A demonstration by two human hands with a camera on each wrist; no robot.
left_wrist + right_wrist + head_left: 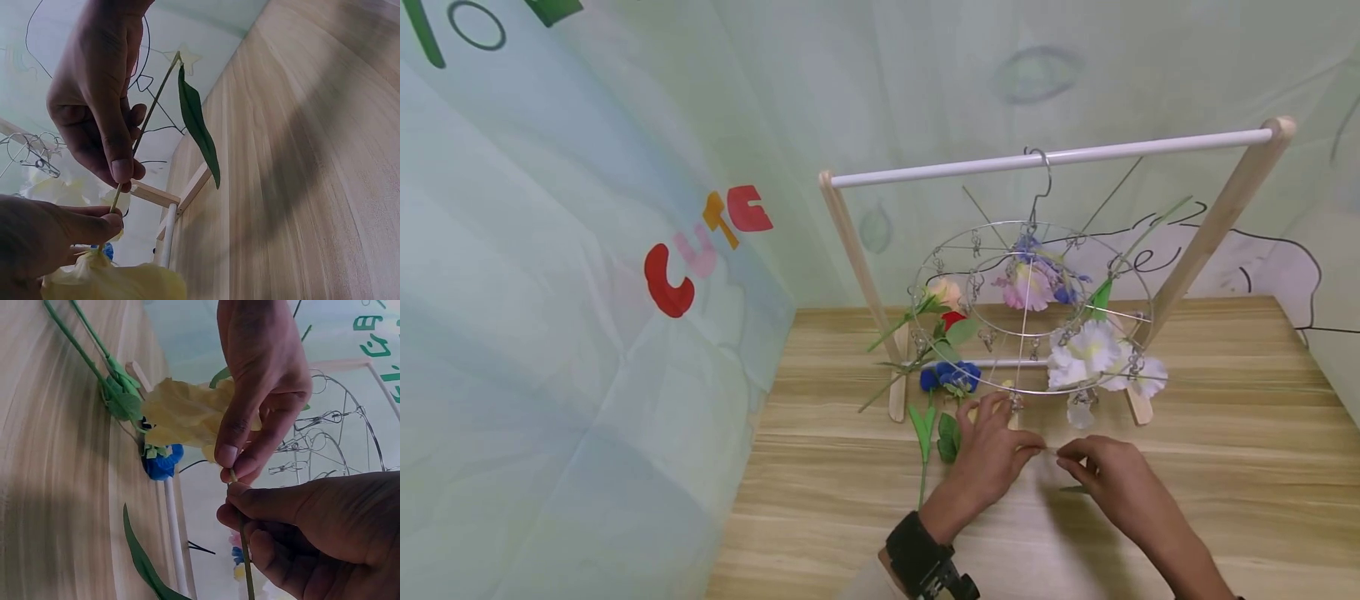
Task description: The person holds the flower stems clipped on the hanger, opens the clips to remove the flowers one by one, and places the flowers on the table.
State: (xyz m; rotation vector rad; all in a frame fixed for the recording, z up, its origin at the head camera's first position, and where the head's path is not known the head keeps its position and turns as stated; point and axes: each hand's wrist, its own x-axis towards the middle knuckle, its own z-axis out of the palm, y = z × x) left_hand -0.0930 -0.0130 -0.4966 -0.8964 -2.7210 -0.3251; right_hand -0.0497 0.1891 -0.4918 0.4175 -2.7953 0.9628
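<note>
A yellow artificial flower (187, 415) with a thin green stem (153, 106) is held by both hands over the table. My left hand (992, 458) pinches the stem right below the bloom. Farther down the stem, my right hand (1108, 479) pinches it between thumb and fingertips, close to the left fingertips. A long green leaf (197, 128) hangs from the stem's far end. Just beyond the hands is a round wire clip hanger (1032, 392), its lower rim overlapping the left fingers in the head view.
The hanger hooks over the white bar (925, 172) of a wooden stand. White flowers (1086, 350), a pink-and-violet flower (1028, 287) and a peach flower (947, 293) show around its ring. Left of my hands are a blue flower (951, 377) and a green leafy stem (922, 437).
</note>
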